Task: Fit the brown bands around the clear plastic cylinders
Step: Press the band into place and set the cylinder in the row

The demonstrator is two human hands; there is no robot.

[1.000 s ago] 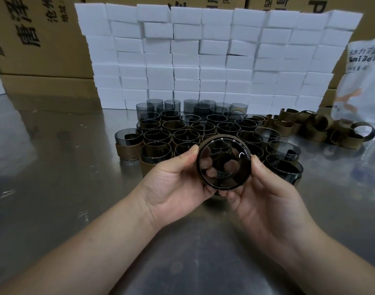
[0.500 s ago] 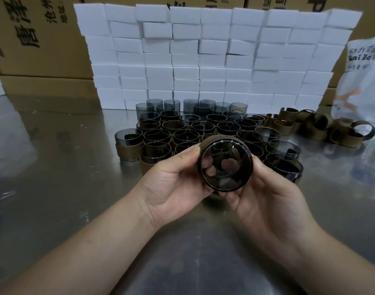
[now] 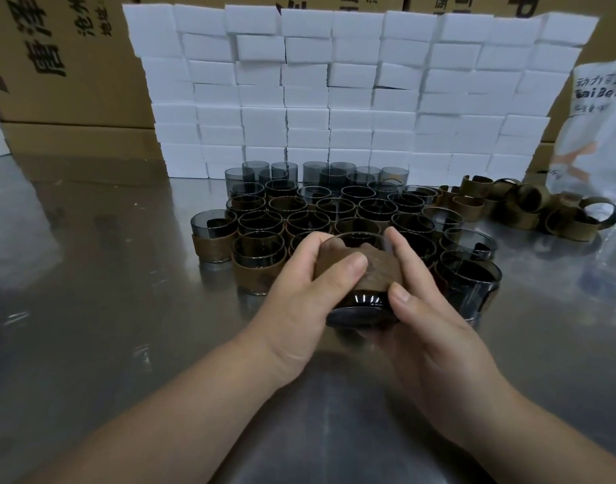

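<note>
A smoky clear plastic cylinder (image 3: 360, 310) with a brown band (image 3: 376, 270) around it is held between both hands just above the steel table (image 3: 90, 309). My left hand (image 3: 299, 291) grips its left side, thumb lying across the band. My right hand (image 3: 425, 319) grips the right side, thumb on the band's lower edge. Its open mouth now faces away from me. Behind it stand several banded cylinders (image 3: 257, 260) in rows, with unbanded cylinders (image 3: 254, 172) at the back. Loose brown bands (image 3: 523, 204) lie in a pile at the right.
A wall of white boxes (image 3: 352, 92) rises behind the cylinders, with cardboard cartons (image 3: 65, 64) beyond it. A printed plastic bag (image 3: 600, 127) leans at the far right edge.
The held cylinder has been tipped from facing me mouth-on to lying with its banded side up, and lowered a little. Both thumbs have moved onto the band.
</note>
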